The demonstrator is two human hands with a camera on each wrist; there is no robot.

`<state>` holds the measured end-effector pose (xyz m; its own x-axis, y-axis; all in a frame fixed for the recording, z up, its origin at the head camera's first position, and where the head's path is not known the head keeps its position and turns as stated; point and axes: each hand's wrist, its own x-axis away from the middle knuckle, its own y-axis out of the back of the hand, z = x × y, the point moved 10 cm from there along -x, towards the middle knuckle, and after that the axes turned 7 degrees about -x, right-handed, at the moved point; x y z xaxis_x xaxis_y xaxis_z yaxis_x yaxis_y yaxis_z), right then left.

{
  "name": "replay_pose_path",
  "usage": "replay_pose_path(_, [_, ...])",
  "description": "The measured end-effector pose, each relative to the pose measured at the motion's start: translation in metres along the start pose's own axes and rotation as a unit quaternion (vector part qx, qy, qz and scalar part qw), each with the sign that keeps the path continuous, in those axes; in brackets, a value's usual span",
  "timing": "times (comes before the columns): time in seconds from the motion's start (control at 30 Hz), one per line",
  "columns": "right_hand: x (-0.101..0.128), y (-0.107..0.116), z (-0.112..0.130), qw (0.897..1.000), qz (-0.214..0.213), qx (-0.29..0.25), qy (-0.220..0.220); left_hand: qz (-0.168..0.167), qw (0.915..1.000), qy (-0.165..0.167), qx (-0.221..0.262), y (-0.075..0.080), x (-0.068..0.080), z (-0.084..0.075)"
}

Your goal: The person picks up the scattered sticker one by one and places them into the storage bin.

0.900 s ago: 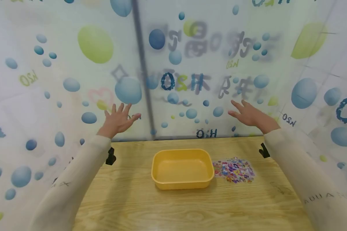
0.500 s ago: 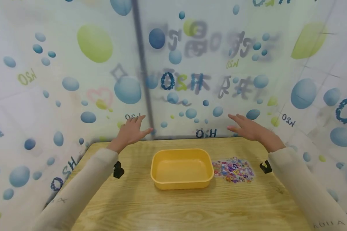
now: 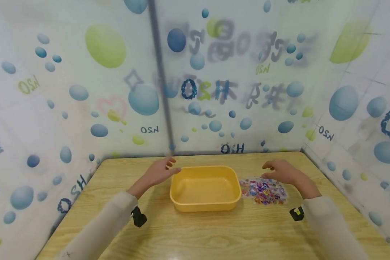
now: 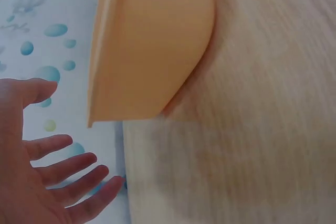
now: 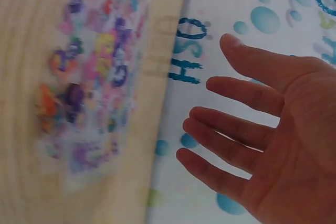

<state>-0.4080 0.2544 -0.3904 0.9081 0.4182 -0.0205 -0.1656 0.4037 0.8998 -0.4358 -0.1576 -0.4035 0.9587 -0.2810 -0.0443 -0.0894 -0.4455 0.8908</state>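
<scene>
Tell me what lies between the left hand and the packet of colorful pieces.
In the head view, the yellow tray lies between the left hand and the packet. The left wrist view shows a gap between thumb and tray.

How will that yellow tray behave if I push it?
The yellow tray looks like thin molded plastic, so it's probably light and fairly stiff. Its low, wide shape on the table suggests it would slide rather than tip or roll.
</scene>
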Motion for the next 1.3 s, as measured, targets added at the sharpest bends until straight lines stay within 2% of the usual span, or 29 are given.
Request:
replay_pose_path(0.13, [0.005,-0.017,-0.012,1.000,-0.003,-0.026,-0.016,0.010,0.9992,0.012,0.036,-0.016,0.004,0.006])
replay_pose_path(0.3, [0.006,-0.031,-0.026,0.998,-0.006,-0.043,-0.045,0.017,0.9947,0.034,0.095,-0.028,0.010,0.008])
replay_pose_path(0.57, [0.007,-0.036,-0.033,0.998,-0.039,-0.032,-0.046,0.049,0.9825,0.050,0.173,-0.039,0.013,0.003])
replay_pose_path(0.7, [0.004,-0.040,-0.037,0.996,-0.038,-0.036,-0.067,0.051,0.9760,0.061,0.203,-0.042,0.014,0.006])
replay_pose_path(0.97, [0.001,-0.044,-0.044,0.994,-0.024,-0.027,-0.099,0.041,0.9715,0.064,0.225,-0.048,0.018,0.008])
replay_pose_path(1.13, [0.000,-0.045,-0.044,0.995,-0.019,-0.024,-0.090,0.040,0.9678,0.067,0.239,-0.052,0.020,0.012])
replay_pose_path(1.3, [0.000,-0.047,-0.041,0.996,-0.013,-0.029,-0.087,0.054,0.9631,0.056,0.258,-0.056,0.026,0.012])
